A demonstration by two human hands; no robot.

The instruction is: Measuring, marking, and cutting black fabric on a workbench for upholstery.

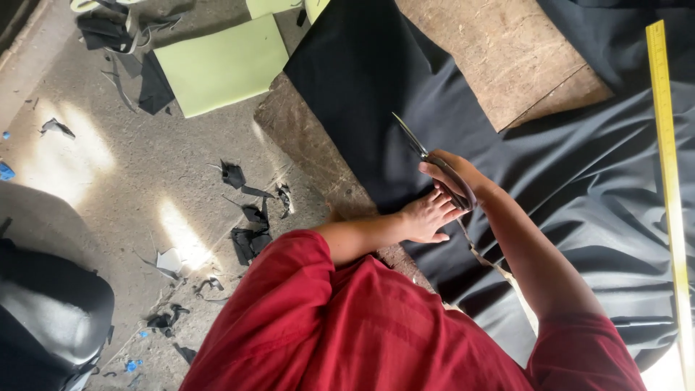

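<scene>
A large black cloth (579, 181) lies spread over a wooden table (499, 58). My right hand (450, 174) is shut on a pair of scissors (423, 152) whose blades point away from me over the cloth. A cut line runs back toward me behind the scissors. My left hand (427, 217) lies flat on the cloth just beside the scissors, fingers spread, touching the right hand. Both arms come out of red sleeves.
A long yellow ruler (670, 181) lies on the cloth along the right edge. On the concrete floor to the left are a pale green sheet (221, 65), several black cloth scraps (250, 217) and a dark rounded object (51, 318).
</scene>
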